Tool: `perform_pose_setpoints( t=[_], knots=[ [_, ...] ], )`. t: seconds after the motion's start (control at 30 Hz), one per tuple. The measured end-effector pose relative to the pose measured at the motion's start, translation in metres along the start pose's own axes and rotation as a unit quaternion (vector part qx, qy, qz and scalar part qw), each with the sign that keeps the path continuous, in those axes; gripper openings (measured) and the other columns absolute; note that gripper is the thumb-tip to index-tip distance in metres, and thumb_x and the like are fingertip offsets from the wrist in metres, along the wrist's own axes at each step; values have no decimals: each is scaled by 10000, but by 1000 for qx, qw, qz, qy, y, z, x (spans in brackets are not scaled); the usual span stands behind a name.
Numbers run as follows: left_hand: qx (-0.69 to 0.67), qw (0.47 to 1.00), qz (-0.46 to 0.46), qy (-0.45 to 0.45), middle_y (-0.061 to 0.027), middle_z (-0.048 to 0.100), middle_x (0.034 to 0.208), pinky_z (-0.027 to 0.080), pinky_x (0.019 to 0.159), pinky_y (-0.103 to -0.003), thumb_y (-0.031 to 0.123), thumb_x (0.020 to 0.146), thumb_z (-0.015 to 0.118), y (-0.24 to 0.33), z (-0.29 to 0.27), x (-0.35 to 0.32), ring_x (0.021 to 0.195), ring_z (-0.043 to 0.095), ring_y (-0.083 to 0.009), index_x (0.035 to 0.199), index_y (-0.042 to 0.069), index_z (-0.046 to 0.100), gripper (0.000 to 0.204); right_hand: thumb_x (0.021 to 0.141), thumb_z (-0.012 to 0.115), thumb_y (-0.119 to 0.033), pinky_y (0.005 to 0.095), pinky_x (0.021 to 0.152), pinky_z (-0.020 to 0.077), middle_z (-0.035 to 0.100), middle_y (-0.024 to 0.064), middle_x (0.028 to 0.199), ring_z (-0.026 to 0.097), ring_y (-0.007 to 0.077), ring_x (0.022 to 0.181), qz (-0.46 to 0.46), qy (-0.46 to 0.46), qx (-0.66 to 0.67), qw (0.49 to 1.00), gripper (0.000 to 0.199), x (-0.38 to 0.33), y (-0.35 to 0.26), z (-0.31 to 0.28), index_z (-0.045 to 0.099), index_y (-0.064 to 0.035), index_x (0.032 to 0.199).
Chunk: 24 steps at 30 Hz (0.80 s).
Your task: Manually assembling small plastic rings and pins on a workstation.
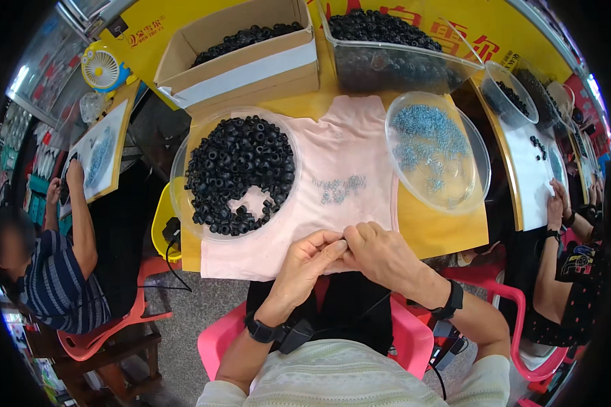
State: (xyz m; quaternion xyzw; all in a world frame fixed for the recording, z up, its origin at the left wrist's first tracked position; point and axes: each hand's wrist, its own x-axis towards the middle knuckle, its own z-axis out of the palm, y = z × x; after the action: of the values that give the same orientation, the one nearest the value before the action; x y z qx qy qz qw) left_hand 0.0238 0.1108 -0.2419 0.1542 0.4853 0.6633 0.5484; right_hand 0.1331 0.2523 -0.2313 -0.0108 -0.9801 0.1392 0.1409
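Note:
My left hand (308, 261) and my right hand (385, 258) meet at the front edge of a pink cloth (251, 264). Both are closed, thumbs and fingertips pinched together. A tiny dark bit shows between the fingertips; the rest is hidden by the fingers. Just beyond my hands, a loose patch of small bluish-grey pieces (339, 190) lies on the cloth. Left of it is a round clear tray (178, 183) of small black ring-like parts (241, 159). To the right, a round clear tray (431, 209) holds more bluish-grey pieces (431, 132).
Behind the trays stand a cardboard box (244, 74) and a clear plastic bin (400, 68), both holding black parts. A yellow bucket (163, 220) stands left of the table. People work at neighbouring tables: a striped shirt (64, 281) at left, a dark sleeve (577, 292) at right.

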Motion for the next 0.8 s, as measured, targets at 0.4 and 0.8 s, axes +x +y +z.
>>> perform_pose_setpoints(
  t=[0.4, 0.8],
  knots=[
    [44, 971, 208, 109, -176, 676, 1010, 546, 857, -343, 122, 1008, 475, 50, -21, -43, 955, 675, -239, 1095, -69, 592, 241, 842, 700, -158, 391, 584, 439, 543, 150, 722, 569, 296, 645, 47, 160, -74, 983, 201, 88, 34, -110, 563, -15, 877],
    [550, 753, 243, 269, -135, 664, 934, 472, 780, -384, 28, 797, 662, 85, -63, -23, 870, 588, -320, 926, -10, 680, 136, 856, 659, -286, 397, 712, 495, 662, 154, 775, 646, 309, 745, 162, 277, -150, 935, 346, 182, 183, -134, 647, -45, 1104]
  ],
)
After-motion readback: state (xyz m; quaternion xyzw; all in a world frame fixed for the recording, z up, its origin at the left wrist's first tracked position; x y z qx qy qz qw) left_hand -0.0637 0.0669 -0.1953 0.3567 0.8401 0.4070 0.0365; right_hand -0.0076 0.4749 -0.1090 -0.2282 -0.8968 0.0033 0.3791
